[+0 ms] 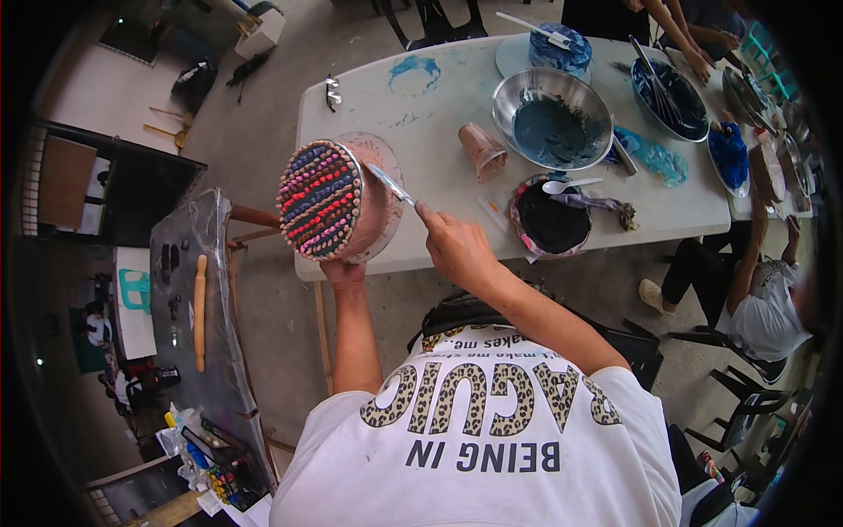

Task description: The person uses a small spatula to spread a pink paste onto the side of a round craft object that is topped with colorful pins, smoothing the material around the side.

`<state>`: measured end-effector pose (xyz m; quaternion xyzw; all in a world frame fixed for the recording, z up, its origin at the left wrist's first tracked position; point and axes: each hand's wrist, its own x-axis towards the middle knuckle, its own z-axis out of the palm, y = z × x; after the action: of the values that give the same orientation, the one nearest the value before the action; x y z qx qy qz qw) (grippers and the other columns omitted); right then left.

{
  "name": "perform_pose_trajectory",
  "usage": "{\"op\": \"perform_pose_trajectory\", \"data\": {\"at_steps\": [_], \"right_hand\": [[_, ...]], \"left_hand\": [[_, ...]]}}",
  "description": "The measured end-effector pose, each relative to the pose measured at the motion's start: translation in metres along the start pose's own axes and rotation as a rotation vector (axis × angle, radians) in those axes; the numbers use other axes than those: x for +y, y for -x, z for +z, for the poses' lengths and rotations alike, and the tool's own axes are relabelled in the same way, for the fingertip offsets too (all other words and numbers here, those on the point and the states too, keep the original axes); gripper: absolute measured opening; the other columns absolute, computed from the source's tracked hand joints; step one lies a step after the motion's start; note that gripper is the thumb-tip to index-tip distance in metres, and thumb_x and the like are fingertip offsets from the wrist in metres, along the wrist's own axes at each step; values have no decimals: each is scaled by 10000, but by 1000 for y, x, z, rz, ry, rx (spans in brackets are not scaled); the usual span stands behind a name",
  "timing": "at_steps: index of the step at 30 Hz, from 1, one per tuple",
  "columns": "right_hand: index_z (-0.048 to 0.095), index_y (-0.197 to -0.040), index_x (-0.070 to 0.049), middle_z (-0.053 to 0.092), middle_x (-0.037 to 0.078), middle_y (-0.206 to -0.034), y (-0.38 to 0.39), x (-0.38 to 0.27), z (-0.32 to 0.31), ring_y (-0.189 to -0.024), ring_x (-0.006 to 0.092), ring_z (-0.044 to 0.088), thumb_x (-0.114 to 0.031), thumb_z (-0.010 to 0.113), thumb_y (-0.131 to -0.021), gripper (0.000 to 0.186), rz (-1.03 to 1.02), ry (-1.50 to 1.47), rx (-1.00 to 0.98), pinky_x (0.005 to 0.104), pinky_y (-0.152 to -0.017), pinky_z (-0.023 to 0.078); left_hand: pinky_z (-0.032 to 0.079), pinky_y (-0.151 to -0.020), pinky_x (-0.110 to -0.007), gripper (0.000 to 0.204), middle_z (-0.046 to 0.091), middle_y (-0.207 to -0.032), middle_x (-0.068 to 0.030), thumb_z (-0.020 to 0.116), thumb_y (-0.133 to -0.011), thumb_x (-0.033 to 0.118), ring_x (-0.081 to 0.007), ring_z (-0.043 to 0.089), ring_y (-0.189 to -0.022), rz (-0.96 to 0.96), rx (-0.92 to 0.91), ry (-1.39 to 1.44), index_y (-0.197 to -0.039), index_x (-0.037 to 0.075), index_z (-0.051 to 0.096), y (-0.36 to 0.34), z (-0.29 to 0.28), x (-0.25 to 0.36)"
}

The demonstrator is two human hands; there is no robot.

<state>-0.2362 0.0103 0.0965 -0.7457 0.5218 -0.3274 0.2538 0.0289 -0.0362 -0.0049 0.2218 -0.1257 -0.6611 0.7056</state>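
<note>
A round cake (321, 202) is tilted at the table's left end, its top turned to the left. Rows of piped dots in pink, red, dark blue and tan cover that top, and pinkish-brown icing coats the side. My left hand (343, 272) holds the cake from below at its near edge; its fingers are largely hidden. Behind the cake shows a round clear board (386, 151). In my right hand (458, 249) is a palette knife (391, 184), its blade against the iced side.
On the white table (421, 114) are a steel bowl of blue-grey icing (553, 123), an icing-smeared plastic cup (483, 151), a dark round pan (551, 215) with a white spoon, and a blue cake (560, 51). A rolling pin (200, 312) lies left. Other people work at right.
</note>
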Motion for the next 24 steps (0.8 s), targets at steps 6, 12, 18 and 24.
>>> {"op": "perform_pose_trajectory", "data": {"at_steps": [6,12,18,24], "right_hand": [[508,-1282,-18,616,189,-849,-24,6,-4,-742,399,604,-14,560,-804,481,-41,-50,118,474,-650,478],[513,-1278,-17,616,188,-844,-30,8,1,-747,396,609,-27,568,-804,477,-73,38,96,472,-654,484],[534,-1264,-10,628,193,-854,-10,5,-4,-742,400,613,-22,563,-805,460,-37,-57,47,468,-660,485],[583,-1185,23,646,243,-889,-26,9,-8,-811,407,623,-20,537,-807,383,25,-259,90,445,-733,498]], "left_hand": [[393,-1087,-479,529,493,-1379,-138,482,-964,410,-317,469,-1276,81,-74,-118,-1367,69,438,3,13,-8],[406,-1075,-482,526,487,-1387,-136,485,-965,409,-321,472,-1273,15,-41,-42,-1367,74,439,8,21,-4],[408,-1071,-491,517,506,-1366,-140,479,-967,401,-321,497,-1249,2,38,-2,-1355,60,453,1,-1,1],[406,-1073,-494,506,515,-1357,-148,470,-969,394,-328,491,-1254,49,81,-48,-1340,50,469,-1,-9,2]]}}
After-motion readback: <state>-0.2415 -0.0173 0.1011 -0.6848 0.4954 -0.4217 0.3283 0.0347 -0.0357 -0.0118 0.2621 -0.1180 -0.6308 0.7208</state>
